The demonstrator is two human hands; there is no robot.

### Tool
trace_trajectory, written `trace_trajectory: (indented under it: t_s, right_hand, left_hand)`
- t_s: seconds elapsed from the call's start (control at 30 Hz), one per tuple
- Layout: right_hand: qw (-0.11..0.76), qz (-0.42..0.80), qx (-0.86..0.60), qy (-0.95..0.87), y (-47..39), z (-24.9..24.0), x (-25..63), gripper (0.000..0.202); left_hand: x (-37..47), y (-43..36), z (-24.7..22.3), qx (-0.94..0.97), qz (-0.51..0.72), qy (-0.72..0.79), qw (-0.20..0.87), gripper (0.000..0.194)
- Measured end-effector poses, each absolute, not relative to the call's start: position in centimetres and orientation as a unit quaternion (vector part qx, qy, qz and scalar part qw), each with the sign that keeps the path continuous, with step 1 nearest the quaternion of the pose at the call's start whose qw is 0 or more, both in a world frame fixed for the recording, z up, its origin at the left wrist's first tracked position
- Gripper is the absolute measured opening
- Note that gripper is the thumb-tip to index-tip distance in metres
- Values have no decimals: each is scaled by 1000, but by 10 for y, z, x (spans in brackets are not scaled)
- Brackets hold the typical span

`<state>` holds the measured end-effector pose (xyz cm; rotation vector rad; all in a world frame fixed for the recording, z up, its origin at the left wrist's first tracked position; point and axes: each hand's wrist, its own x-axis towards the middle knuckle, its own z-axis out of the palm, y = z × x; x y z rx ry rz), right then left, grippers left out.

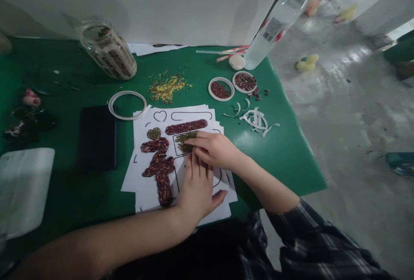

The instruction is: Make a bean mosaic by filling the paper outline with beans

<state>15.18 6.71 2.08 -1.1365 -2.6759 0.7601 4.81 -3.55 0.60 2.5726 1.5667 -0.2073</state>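
Note:
Stretched out flat, my left hand (196, 189) lies on the white paper (147, 196), fingers pointing away from me and thumb apart. Just beyond it, my right hand (216, 148) reaches in from the right, its index fingertip touching small green beans (181, 145) inside a drawn rectangle. No object shows in either hand. Left of the hands, dark red kidney beans (164, 185) fill a bold figure on the sheet. A strip of small red beans (186, 127) and a heart of green beans (154, 133) sit above. My fingers hide part of the rectangle.
A tape roll (111, 107) and a dark flat case (97, 138) lie left of the paper. Behind are yellow crumbs (168, 88), a glass jar (111, 51), two bean-filled rings (221, 98) and a tilted bottle (271, 26). Curled white strips (257, 119) lie near the right edge.

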Motion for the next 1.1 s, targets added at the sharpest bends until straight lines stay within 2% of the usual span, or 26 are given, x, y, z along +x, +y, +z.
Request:
trace_trajectory:
  t_s: [0.47, 0.7, 0.97, 1.1]
  right_hand:
    - [54, 247, -362, -897, 69, 20, 152, 40]
    - [81, 257, -364, -892, 68, 19, 153, 39]
    - [66, 241, -361, -898, 67, 19, 150, 40]
    - [113, 290, -353, -882, 68, 19, 153, 39]
  left_hand:
    - [48, -36, 8, 849, -71, 520, 52, 87]
    - [47, -34, 5, 849, -58, 521, 62, 87]
    - [48, -34, 6, 848, -70, 518, 89, 85]
    - [48, -36, 4, 846, -45, 524, 87, 87]
